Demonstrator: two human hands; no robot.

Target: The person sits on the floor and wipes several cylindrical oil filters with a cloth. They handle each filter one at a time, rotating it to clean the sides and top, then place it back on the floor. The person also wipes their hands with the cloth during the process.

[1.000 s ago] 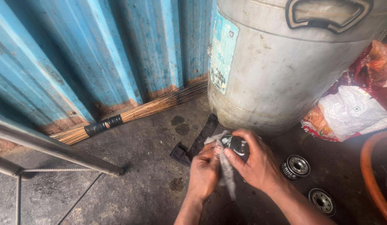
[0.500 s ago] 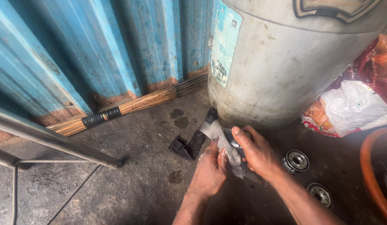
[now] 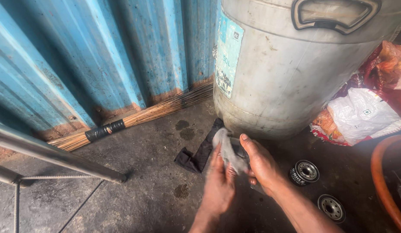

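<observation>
My left hand (image 3: 220,187) presses a grey rag (image 3: 227,152) with flat fingers against a dark part that my right hand (image 3: 261,166) cups; the part is mostly hidden, so I cannot tell its shape. I judge it could slip through the loose cloth onto the concrete. Right of my right hand lie two oil filters (image 3: 304,171). A black cloth (image 3: 200,153) lies beyond my left, then the grey drum (image 3: 287,82).

Backdrop: corrugated blue metal wall (image 3: 79,69), paint rusted along its foot. Floor: stained grey concrete (image 3: 140,190). Bare steel tube frame (image 3: 49,157) at left. Large grey plastic drum (image 3: 287,73) stands against wall. Daylight, sun-patch at right.
</observation>
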